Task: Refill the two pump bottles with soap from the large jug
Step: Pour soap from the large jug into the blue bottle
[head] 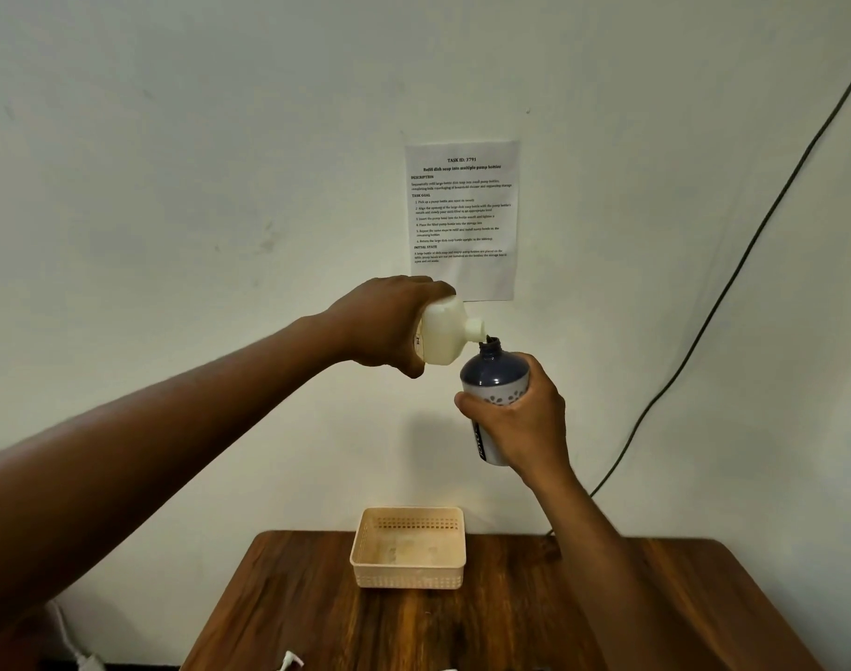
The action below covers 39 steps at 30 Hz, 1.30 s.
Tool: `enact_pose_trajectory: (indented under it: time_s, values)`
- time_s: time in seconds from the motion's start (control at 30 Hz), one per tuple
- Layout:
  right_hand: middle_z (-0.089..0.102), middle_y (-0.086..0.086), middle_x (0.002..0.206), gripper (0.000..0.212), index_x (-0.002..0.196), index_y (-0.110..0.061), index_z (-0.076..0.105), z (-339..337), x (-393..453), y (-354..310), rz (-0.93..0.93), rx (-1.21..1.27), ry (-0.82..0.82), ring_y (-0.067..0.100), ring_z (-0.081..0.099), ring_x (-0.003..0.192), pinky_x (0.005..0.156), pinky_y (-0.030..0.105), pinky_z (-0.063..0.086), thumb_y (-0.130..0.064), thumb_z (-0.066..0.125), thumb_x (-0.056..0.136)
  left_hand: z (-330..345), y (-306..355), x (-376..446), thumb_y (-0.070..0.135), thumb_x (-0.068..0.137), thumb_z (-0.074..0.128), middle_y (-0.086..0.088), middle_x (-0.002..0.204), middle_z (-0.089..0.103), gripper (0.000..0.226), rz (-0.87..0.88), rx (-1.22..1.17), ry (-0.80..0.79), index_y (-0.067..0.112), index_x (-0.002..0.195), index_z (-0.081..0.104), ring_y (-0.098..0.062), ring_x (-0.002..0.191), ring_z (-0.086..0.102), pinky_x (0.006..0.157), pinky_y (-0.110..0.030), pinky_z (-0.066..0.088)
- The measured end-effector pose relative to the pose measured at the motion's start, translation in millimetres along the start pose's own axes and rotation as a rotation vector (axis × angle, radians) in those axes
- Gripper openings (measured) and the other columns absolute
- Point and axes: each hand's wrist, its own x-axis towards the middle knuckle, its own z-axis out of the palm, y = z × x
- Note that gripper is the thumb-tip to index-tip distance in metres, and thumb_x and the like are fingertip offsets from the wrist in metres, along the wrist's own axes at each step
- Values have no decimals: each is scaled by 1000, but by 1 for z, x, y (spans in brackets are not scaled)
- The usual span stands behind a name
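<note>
My left hand (pixel 387 324) grips a cream-white soap jug (pixel 448 334), tipped on its side with its open spout pointing right. The spout touches the open mouth of a dark blue pump bottle (pixel 494 380) with a pale dotted lower body. My right hand (pixel 523 423) wraps around that bottle and holds it nearly upright, high above the table. The bottle has no pump on it. A white pump head (pixel 290 662) lies at the table's near edge. No second bottle is in view.
A beige plastic basket (pixel 408 549) stands empty at the back of the wooden table (pixel 486 632), against the wall. A printed task sheet (pixel 462 217) hangs on the wall. A dark cable (pixel 733 278) runs diagonally down the wall to the table's back right.
</note>
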Motion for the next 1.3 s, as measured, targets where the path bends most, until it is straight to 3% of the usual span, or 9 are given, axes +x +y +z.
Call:
enact_pose_trajectory:
  time_s: [1.0,1.3]
  values:
    - [57,-13,110,64,123,-32,49,-1,-2,0,16,-6,1,2,56,88,70,8,41,-36,87,71,-7,6,1,30,59,89,7,114,65,77,-8,50,-43,29,128,55,-23,99,61,82,-37,55]
    - [58,-11,111,66,127,-26,51,-1,-1,0,17,-12,4,10,57,92,71,8,42,-36,87,72,-8,8,1,29,59,88,8,113,65,75,-11,54,-57,30,127,55,-22,98,62,81,-38,56]
